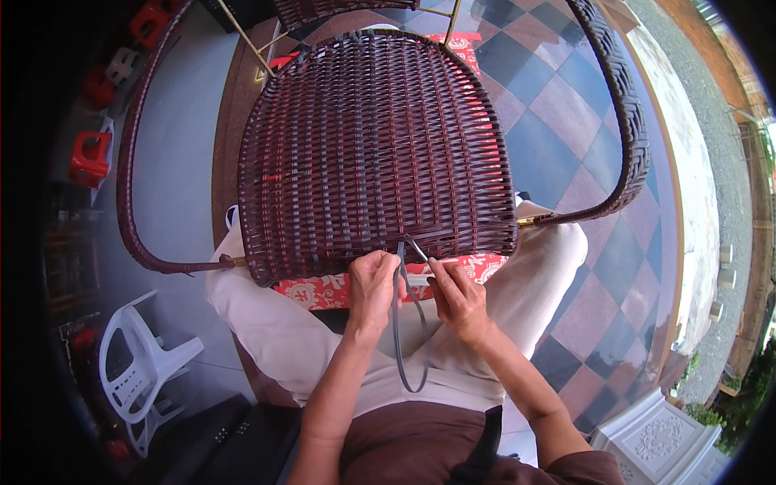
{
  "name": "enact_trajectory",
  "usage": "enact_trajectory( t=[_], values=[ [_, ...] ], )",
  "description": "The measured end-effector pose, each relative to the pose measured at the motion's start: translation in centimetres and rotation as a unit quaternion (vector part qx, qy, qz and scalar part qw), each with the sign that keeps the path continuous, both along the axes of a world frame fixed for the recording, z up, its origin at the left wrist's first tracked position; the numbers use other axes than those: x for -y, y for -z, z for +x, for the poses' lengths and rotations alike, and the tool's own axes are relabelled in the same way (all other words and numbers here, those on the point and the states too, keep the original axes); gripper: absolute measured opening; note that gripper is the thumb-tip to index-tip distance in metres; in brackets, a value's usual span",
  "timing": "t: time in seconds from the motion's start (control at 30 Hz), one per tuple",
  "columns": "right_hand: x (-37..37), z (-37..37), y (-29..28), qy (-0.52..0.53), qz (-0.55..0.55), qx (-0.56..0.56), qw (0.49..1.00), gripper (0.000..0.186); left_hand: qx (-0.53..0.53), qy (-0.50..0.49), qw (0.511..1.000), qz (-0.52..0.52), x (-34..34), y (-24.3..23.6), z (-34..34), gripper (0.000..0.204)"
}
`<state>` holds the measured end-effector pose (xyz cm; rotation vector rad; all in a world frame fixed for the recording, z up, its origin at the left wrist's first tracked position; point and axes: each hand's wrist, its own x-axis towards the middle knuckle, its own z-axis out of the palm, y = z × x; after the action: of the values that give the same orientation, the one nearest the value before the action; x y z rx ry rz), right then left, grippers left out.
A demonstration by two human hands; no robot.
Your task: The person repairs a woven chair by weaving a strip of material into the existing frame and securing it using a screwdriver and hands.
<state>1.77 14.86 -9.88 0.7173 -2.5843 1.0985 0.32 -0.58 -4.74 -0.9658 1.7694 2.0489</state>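
A dark brown woven chair seat (pixel 372 137) rests in front of me, over my spread knees. At its near edge, my left hand (pixel 374 283) is closed, its fingers pinching a flat grey weaving strand (pixel 398 339). The strand runs up to the weave and hangs in a long loop between my forearms. My right hand (pixel 459 295) grips a slim metal pointed tool (pixel 419 252), its handle mostly hidden in the fingers. The tool's tip meets the weave beside the strand; how deep it goes I cannot tell.
Curved woven armrests (pixel 634 121) arch out on both sides of the seat. Beneath lies a red patterned cloth or box (pixel 323 293). A white plastic chair (pixel 141 356) stands at left, with red stools (pixel 90 159) farther off. Checkered floor tiles (pixel 566 121) spread to the right.
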Motion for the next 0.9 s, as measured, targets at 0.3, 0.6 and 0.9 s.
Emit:
enact_trajectory(
  t=[0.3, 0.6, 0.9],
  values=[
    [0.03, -0.06, 0.07, 0.004, -0.011, 0.011, 1.0, 0.045, 0.001, 0.013, 1.0, -0.004, -0.05, -0.28, -0.46, 0.028],
    [0.2, 0.04, 0.12, 0.0, -0.015, 0.006, 1.0, 0.046, 0.007, 0.028, 0.999, -0.031, 0.32, 0.12, -0.32, 0.027],
    [0.19, -0.11, 0.26, 0.006, -0.029, 0.0, 1.0, 0.047, -0.146, 0.031, 0.97, -0.192, -0.09, 0.56, 0.1, 0.017]
  ],
)
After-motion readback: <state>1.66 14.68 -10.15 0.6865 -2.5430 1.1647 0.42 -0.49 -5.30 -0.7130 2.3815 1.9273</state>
